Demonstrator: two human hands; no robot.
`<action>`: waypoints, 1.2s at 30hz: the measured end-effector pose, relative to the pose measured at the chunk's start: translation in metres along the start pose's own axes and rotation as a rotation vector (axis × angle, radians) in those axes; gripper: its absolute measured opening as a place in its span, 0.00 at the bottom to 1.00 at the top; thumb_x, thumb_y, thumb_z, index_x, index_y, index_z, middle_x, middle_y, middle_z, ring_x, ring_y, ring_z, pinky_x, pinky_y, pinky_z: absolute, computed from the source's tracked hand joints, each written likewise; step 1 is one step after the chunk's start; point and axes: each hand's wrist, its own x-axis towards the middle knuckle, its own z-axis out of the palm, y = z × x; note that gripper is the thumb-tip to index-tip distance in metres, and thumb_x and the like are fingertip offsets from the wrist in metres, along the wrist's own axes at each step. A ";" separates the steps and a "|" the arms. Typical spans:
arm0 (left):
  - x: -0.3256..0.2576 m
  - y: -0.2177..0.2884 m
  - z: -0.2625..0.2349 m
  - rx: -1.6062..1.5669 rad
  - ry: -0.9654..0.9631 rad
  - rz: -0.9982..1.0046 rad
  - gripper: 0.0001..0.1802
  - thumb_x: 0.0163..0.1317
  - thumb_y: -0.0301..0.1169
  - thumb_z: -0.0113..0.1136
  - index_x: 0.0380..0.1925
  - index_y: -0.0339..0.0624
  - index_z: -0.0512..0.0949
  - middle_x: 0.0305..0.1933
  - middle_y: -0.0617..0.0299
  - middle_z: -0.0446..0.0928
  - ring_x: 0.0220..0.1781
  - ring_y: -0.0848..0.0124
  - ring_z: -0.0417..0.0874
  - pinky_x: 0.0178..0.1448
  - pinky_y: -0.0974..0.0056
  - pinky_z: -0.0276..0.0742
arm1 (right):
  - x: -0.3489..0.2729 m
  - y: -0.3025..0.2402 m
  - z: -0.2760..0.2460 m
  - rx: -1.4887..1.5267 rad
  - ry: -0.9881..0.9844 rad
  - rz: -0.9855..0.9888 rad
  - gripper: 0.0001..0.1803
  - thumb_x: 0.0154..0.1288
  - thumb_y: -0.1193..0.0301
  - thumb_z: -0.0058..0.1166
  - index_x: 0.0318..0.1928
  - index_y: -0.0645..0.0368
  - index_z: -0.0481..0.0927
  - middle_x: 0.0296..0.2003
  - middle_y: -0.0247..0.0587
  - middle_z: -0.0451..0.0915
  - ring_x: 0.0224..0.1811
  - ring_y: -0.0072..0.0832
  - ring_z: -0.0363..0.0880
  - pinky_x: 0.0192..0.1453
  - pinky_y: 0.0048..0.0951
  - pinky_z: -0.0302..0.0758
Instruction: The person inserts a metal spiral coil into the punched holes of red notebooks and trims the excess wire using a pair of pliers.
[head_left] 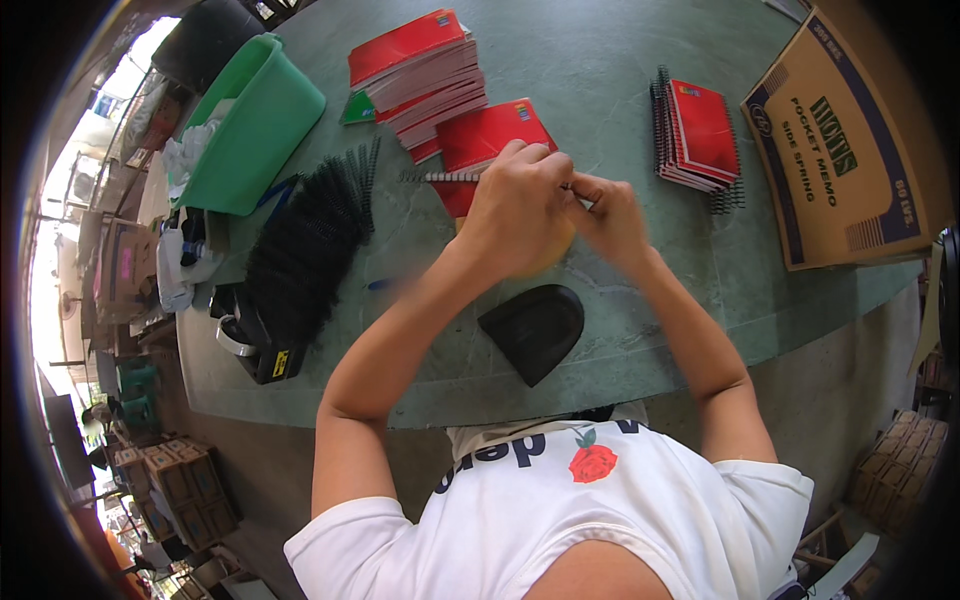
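Observation:
My left hand (515, 205) is closed over a red-covered memo notebook (495, 135), its palm hiding much of the near part. A spiral coil (412, 177) pokes out past the notebook's left side, along a row of holes. My right hand (612, 215) pinches with thumb and finger beside the left fingertips; whatever lies in the pinch is too small to make out. Beneath my hands shows a rounded tan-yellow piece (548, 258), mostly covered. Closer to me, a black wedge-shaped object (535, 328) lies on the green table (640, 330).
Stacked red notebooks (425, 85) stand behind. Left lies a heap of black coils (310, 240), beside a green bin (255, 120) and a black tape dispenser (255, 335). A blue pen (385, 284) is nearby. Rightward are coil-bound notebooks (703, 125) and a cardboard box (840, 150).

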 end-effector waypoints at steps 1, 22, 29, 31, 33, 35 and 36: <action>0.000 0.003 -0.001 0.013 0.003 -0.029 0.09 0.50 0.21 0.60 0.34 0.36 0.79 0.36 0.54 0.78 0.41 0.56 0.78 0.46 0.57 0.75 | -0.001 0.000 0.003 0.005 0.012 -0.027 0.13 0.60 0.73 0.55 0.45 0.62 0.81 0.22 0.48 0.78 0.21 0.17 0.70 0.28 0.24 0.70; -0.057 -0.085 -0.045 0.035 0.220 -0.353 0.09 0.55 0.29 0.63 0.35 0.37 0.81 0.36 0.52 0.79 0.35 0.61 0.81 0.41 0.62 0.75 | -0.009 0.070 -0.117 -0.983 0.329 -0.124 0.23 0.64 0.56 0.54 0.52 0.58 0.79 0.55 0.44 0.77 0.61 0.40 0.72 0.66 0.38 0.64; -0.049 -0.191 -0.062 0.238 0.274 -0.534 0.13 0.58 0.35 0.61 0.33 0.35 0.81 0.33 0.49 0.81 0.34 0.58 0.84 0.41 0.58 0.77 | 0.012 0.055 -0.138 -0.844 0.345 -0.010 0.27 0.60 0.50 0.56 0.48 0.59 0.81 0.52 0.49 0.78 0.57 0.44 0.74 0.59 0.40 0.71; -0.053 -0.219 -0.040 0.376 0.222 -0.564 0.15 0.58 0.38 0.62 0.35 0.35 0.80 0.37 0.47 0.81 0.37 0.54 0.83 0.42 0.56 0.78 | 0.031 0.058 -0.150 -0.769 0.442 0.002 0.25 0.60 0.52 0.57 0.48 0.59 0.81 0.51 0.50 0.78 0.55 0.44 0.75 0.57 0.39 0.72; -0.058 -0.230 -0.025 0.600 0.160 -0.598 0.19 0.57 0.41 0.63 0.38 0.35 0.77 0.41 0.45 0.80 0.40 0.49 0.83 0.44 0.53 0.78 | 0.054 0.045 -0.145 -0.780 0.562 -0.060 0.21 0.61 0.57 0.58 0.47 0.59 0.81 0.50 0.49 0.78 0.54 0.43 0.76 0.55 0.37 0.74; -0.054 -0.233 -0.016 0.576 0.163 -0.678 0.21 0.57 0.43 0.63 0.40 0.36 0.75 0.44 0.44 0.78 0.42 0.46 0.82 0.45 0.52 0.79 | 0.073 0.027 -0.111 -0.585 0.340 -0.189 0.11 0.63 0.68 0.56 0.45 0.57 0.82 0.46 0.44 0.81 0.50 0.37 0.79 0.53 0.33 0.75; -0.048 -0.231 -0.012 0.557 0.160 -0.710 0.22 0.57 0.44 0.63 0.41 0.36 0.74 0.45 0.43 0.78 0.42 0.45 0.82 0.46 0.51 0.79 | 0.079 0.020 -0.092 -0.498 0.185 -0.213 0.10 0.63 0.72 0.56 0.44 0.57 0.82 0.44 0.42 0.82 0.48 0.35 0.80 0.52 0.32 0.75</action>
